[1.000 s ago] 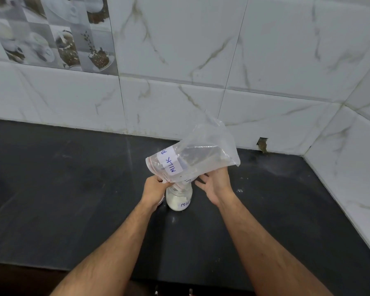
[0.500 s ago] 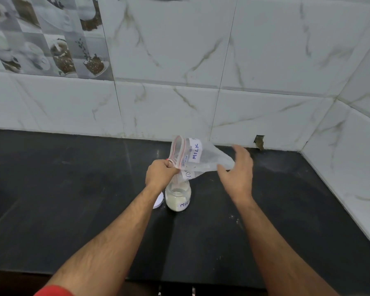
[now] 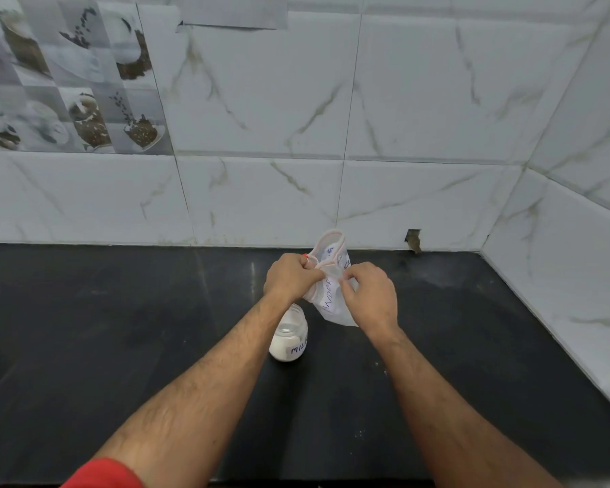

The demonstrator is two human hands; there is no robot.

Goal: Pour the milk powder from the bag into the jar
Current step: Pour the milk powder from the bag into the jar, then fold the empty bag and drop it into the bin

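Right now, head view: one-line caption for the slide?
Both hands, left and right, pinch the labelled zip bag above a black counter, beside the open jar holding white powder.

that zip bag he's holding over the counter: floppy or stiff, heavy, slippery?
Likely floppy: the zip bag crumples between the left hand and right hand. Probably very light, since it looks nearly empty. The thin clear film may be slippery, so pinching the zip edge seems safest.

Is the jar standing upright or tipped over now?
Upright. The jar stands on the black counter with white powder settled at its bottom and its mouth facing up.
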